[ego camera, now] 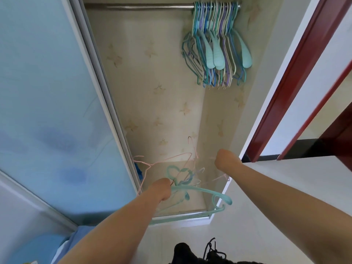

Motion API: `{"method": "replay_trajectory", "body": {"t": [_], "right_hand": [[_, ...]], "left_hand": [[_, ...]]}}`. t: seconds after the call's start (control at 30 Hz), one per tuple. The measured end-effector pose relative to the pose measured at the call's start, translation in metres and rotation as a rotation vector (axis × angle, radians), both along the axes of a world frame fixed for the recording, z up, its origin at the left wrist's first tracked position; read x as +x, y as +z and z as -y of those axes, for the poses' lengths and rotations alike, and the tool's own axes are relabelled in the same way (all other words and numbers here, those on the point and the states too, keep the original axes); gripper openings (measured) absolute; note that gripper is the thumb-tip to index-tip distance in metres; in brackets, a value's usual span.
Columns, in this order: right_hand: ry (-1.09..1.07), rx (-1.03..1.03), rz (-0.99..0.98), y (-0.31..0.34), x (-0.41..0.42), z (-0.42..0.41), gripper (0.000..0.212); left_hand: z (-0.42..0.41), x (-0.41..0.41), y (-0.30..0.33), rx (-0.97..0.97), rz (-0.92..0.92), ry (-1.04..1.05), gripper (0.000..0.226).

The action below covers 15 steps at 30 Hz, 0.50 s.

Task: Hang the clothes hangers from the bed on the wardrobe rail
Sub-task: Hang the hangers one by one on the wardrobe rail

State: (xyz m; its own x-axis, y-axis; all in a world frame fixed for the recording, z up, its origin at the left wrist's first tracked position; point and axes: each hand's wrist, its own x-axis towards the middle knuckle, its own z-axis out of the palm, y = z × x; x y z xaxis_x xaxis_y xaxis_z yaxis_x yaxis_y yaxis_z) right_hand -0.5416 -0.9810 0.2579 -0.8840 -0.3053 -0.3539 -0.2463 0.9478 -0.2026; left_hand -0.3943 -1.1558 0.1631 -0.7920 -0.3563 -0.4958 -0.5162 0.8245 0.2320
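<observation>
Likely a bedroom: wardrobe rail (139,6), hangers (217,46)

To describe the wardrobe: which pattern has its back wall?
The wardrobe's back wall is pale cream with faint tan star-like shapes, seen best in the head view.

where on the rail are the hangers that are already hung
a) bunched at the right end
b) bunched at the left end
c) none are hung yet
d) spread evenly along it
a: the hung hangers sit packed together at the right end of the rail, whose left and middle stretch is bare, while the left hand grips a loose bundle of hangers low down.
</observation>
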Motion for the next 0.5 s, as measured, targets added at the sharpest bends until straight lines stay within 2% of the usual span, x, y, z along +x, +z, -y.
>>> {"method": "replay_trajectory", "body": {"t": [0.07,0.17,0.3,0.5], "right_hand": [[0.044,0.108,-0.032,0.008,-0.005,0.005,0.028],[0.094,0.244,-0.092,0.016,-0.009,0.009,0.030],[0.135,0.270,-0.187,0.026,-0.011,0.026,0.029],[0.175,0.261,-0.179,0.038,-0.023,0.047,0.033]], "left_hand": [[0.006,-0.005,0.004,-0.042,-0.038,-0.034,0.012],[0.016,-0.007,0.012,-0.125,-0.045,-0.059,0.021],[0.035,-0.012,0.022,-0.234,-0.054,-0.112,0.023],[0.063,-0.015,0.041,-0.296,-0.045,-0.117,0.019]]}}
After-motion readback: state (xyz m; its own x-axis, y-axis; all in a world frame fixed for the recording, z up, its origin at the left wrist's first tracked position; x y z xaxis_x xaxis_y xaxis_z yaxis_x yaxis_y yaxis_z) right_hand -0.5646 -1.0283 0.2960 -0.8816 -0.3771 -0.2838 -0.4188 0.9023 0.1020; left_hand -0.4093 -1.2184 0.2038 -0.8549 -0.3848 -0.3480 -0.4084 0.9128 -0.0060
